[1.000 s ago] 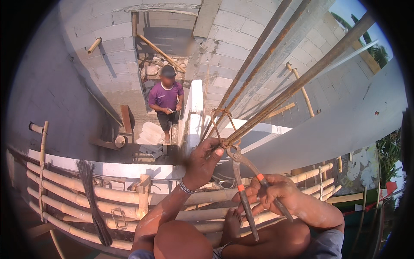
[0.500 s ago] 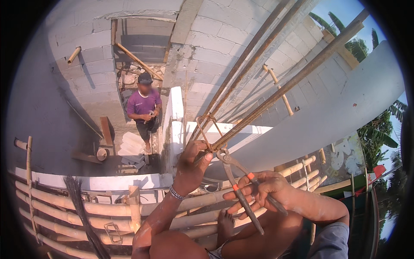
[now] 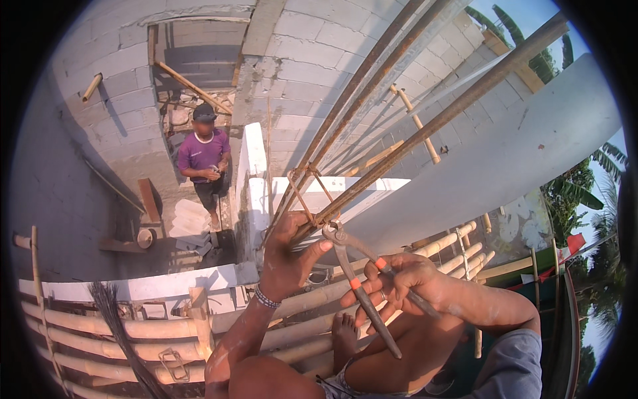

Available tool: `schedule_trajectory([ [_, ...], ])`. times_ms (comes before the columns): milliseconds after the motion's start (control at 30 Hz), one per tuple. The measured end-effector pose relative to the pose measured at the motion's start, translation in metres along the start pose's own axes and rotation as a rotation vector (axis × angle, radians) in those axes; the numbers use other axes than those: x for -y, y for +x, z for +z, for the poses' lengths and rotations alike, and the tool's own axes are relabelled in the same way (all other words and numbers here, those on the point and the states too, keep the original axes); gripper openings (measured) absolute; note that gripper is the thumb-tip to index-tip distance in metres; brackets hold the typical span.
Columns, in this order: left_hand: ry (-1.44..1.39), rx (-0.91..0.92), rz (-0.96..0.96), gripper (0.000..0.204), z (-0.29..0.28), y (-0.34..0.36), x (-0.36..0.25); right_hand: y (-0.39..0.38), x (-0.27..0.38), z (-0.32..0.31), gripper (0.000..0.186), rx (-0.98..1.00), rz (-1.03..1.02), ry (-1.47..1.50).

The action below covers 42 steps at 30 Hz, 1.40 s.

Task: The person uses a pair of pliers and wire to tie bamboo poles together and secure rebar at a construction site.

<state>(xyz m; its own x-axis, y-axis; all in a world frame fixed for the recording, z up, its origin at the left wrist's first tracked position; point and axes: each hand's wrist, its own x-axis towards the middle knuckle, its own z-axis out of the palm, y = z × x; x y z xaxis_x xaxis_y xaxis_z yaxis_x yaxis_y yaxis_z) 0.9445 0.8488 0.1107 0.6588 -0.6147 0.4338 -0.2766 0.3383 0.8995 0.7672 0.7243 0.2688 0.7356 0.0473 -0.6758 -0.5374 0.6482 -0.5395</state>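
My left hand (image 3: 287, 269) is closed around the lower end of rusty steel bars (image 3: 435, 128), with the thumb held out to the side. A bent wire stirrup (image 3: 300, 197) rings the bars just above it. My right hand (image 3: 409, 282) holds a pair of pincers (image 3: 345, 266) by their dark handles, which have orange bands. The handles are spread, with some fingers between them. The pincer head is at the bars, beside my left thumb; whether its jaws grip wire is too small to tell.
Bamboo poles (image 3: 166, 327) form a platform below me. A bundle of thin black wire (image 3: 116, 319) hangs over them at left. A large grey pipe-like form (image 3: 492, 159) slants across the right. Down by the block wall (image 3: 319, 40), a person (image 3: 203, 149) in purple stands near stacked pale sheets (image 3: 188, 223).
The view has shifted, so the surroundings lie further left. My left fingers have wrapped lower around the bars. My right fingers have curled in more about the pincer handles.
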Motion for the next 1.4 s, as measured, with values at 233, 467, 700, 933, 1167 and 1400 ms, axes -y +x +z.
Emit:
schedule_trajectory([
  [233,0.13,0.028,0.049,0.047,-0.004,-0.003,0.004,0.005,-0.001,-0.014,0.04,0.012,0.033,0.076],
  [467,-0.122,-0.085,-0.029,0.051,0.012,-0.007,0.019,0.006,0.002,-0.017,0.03,-0.062,0.046,-0.01],
  [700,-0.102,-0.076,-0.097,0.053,0.013,-0.009,0.014,0.006,0.003,-0.008,0.02,-0.159,-0.063,-0.539],
  [933,-0.055,-0.046,-0.136,0.057,0.016,-0.008,0.015,0.008,0.006,-0.007,0.021,-0.242,-0.075,-0.882],
  [1167,0.108,-0.087,-0.037,0.055,0.017,-0.008,0.018,0.009,-0.004,-0.016,0.019,-0.393,-0.335,-1.465],
  [1400,0.124,-0.058,-0.116,0.041,0.018,-0.004,0.009,0.002,-0.003,-0.012,0.019,-0.43,-0.292,-1.567],
])
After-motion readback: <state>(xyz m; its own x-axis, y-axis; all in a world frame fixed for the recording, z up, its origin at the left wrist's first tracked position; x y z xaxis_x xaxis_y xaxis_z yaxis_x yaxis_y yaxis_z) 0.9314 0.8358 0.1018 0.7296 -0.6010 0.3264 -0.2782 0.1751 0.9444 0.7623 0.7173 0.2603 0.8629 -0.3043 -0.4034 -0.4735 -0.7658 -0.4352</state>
